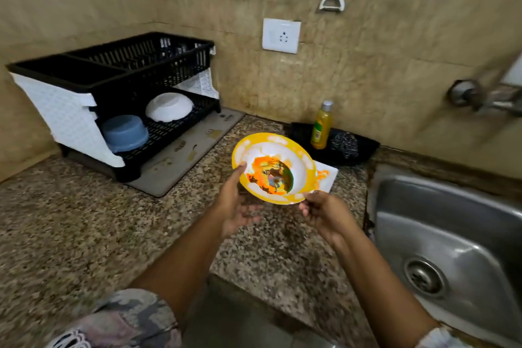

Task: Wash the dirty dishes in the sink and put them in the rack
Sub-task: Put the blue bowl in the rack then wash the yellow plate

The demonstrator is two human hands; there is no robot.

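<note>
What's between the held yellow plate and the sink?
Head view: an orange-stained white dish lies beside the yellow plate, then bare granite counter up to the sink.

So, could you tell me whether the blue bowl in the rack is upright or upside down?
Upside down: the blue bowl sits rim-down on the rack's lower shelf, its flat base facing up.

We've got both forearms out front: left hand (237, 203) loose, thumb on the bowl (275, 150) rim, right hand (324, 212) pinching its near edge.
</note>
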